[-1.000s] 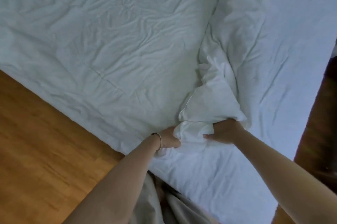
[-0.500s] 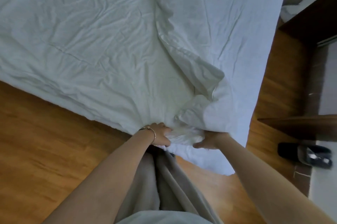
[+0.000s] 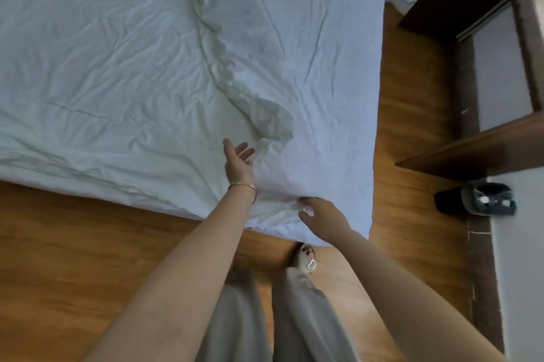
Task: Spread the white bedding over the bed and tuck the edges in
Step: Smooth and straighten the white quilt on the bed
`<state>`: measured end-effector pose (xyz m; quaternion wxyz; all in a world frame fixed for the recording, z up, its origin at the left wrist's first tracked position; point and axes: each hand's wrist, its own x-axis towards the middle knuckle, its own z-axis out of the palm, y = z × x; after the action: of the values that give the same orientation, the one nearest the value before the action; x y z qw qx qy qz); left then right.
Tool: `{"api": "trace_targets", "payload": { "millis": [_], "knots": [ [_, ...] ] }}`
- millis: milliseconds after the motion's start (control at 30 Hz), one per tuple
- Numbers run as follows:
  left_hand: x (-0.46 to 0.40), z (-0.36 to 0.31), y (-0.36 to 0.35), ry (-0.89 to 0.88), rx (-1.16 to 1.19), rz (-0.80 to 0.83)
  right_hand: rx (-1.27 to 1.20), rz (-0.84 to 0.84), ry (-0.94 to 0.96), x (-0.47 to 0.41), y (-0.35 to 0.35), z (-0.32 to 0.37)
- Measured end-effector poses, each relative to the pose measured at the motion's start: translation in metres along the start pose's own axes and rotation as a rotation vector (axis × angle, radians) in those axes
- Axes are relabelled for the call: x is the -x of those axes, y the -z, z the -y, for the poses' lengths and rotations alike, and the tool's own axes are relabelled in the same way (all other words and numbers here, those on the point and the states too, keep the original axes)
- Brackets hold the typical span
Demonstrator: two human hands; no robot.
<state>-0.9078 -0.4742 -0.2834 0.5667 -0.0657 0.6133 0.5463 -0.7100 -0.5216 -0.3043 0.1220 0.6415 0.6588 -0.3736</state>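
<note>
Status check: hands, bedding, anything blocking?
Left hand open, fingers straight, at the bunched fold. Right hand gripping the white bedding at the bed's corner edge. Ridge still unsmoothed. Nothing in the way.

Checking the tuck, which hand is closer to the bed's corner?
Right. The right hand grips the bedding near the corner; the left hand hovers open farther in.

White bedding (image 3: pixel 123 67) lay spread over bed, wrinkled thru-out, long raised fold ran diagonally from top centre down twd near corner, bunched there, near edge overhung mattress above wood floor, corner hung loose at right.
</note>
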Motion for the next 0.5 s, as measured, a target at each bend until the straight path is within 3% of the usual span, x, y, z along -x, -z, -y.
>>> {"api": "trace_targets", "payload": {
  "millis": [100,167,300,500],
  "knots": [
    [0.009,0.000,-0.024,-0.278,-0.544,-0.071,-0.075,-0.104,0.059,0.000,0.031,-0.020],
    [0.016,0.011,-0.049,-0.277,-0.725,-0.035,-0.061,-0.148,0.132,0.000,0.049,-0.039],
    [0.028,0.059,-0.107,-0.153,-0.591,-0.086,-0.097,-0.056,0.164,-0.006,0.077,-0.094],
    [0.043,0.139,-0.188,-0.322,-0.716,0.047,-0.054,-0.074,0.225,-0.016,0.136,-0.176]
  ]
}}
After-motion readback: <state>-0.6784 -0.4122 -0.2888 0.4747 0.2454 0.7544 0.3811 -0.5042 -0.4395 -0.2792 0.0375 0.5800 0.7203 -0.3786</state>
